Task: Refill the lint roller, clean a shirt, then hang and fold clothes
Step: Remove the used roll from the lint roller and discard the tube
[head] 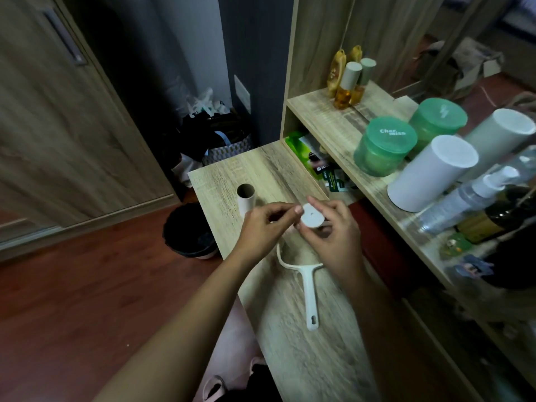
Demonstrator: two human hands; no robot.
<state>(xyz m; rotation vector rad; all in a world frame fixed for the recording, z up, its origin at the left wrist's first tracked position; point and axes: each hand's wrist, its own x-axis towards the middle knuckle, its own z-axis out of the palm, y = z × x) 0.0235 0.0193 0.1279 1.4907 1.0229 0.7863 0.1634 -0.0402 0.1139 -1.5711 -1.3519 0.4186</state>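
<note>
Reading the only clear lettering first, I make out "Char miss" in white on the lid of the nearer green tub; a second green tub sits at its 2 o'clock, its lid mark too faint for me to read. On the lower shelf, green packets carry small print I cannot resolve.

Both hands meet over the wooden table. My right hand grips a white refill roll with its flat end, pierced by a small hole, turned toward the camera. My left hand is pinched, thumb and forefinger closed at the roll's 9 o'clock edge; whether they hold a tab of the roll I cannot tell.

One white lint roller handle lies flat on the table at 6 o'clock from the hands, its hanging hole pointing toward me. One empty cardboard core stands upright at 10 o'clock from the left hand.

On the upper shelf I count one white cylinder at 4 o'clock from the lettered tub, one amber bottle at 11 o'clock, and one clear spray bottle. A black bin stands on the floor at the table's 9 o'clock.
</note>
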